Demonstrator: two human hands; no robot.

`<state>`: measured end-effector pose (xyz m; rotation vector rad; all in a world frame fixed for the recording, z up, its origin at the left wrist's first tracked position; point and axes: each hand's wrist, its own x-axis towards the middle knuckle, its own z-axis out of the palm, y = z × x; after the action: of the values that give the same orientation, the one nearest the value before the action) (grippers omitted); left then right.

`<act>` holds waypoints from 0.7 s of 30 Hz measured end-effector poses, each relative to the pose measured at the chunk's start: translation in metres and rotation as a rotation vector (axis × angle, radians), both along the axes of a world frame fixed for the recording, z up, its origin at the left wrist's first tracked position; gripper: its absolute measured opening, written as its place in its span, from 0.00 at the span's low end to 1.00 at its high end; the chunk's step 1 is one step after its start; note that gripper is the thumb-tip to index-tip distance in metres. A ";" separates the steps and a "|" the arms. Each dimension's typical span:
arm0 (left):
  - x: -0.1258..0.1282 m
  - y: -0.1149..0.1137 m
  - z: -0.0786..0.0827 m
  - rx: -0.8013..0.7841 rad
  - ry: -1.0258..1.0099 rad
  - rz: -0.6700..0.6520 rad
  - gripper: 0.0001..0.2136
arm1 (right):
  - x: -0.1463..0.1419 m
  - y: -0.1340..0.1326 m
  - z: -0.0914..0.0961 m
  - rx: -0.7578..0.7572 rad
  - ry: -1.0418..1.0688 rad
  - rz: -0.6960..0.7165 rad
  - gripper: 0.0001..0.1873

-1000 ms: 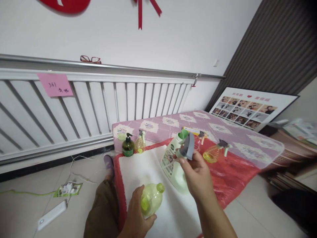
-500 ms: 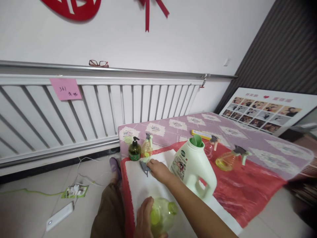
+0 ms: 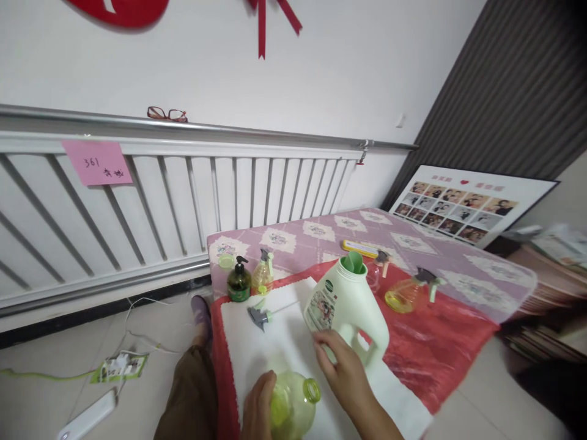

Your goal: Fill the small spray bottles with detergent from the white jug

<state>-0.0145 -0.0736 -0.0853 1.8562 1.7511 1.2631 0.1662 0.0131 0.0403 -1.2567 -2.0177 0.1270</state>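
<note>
My left hand [image 3: 259, 403] grips a clear yellow-green spray bottle [image 3: 293, 403], tilted with its open mouth toward the right. My right hand [image 3: 342, 366] holds nothing; its fingers are bent and apart, beside a pale green detergent jug [image 3: 342, 299]. Whether the fingertips touch the jug is unclear. A green cup-like cap sits in the jug's mouth. On the white cloth [image 3: 243, 330] lies a grey spray head [image 3: 259, 316] with its thin tube pointing right. Behind it stand a dark green pump bottle [image 3: 239, 281] and a small yellowish spray bottle [image 3: 263, 275].
Two more spray bottles, one with yellow liquid [image 3: 406, 296] and one pinkish [image 3: 375, 275], stand on the red sheet [image 3: 426, 348]. A yellow-edged box [image 3: 360, 248] lies behind the jug. A radiator [image 3: 238, 189] runs along the wall; a power strip [image 3: 120, 366] rests on the floor.
My right hand has let go of the grey spray head, leaving it on the cloth, and moved back toward the detergent jug. My left hand still holds the bottle. The view has shifted right.
</note>
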 end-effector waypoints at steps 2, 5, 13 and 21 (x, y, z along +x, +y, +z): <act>0.000 -0.001 0.005 -0.102 -0.013 -0.026 0.40 | 0.024 -0.029 0.006 0.102 0.128 -0.136 0.05; 0.000 -0.001 0.020 -0.243 -0.030 -0.089 0.41 | 0.059 -0.051 0.013 0.103 0.337 -0.421 0.11; 0.025 0.028 0.073 -0.287 0.040 -0.297 0.42 | 0.079 -0.025 0.007 -0.186 0.708 -0.474 0.30; 0.027 0.054 0.063 -0.269 0.290 -0.197 0.40 | 0.060 -0.007 0.004 -0.279 0.729 -0.388 0.30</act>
<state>0.0126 -0.0193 -0.0225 2.0638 1.7202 0.6768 0.2267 0.0060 0.0438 -1.4741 -1.1411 0.6000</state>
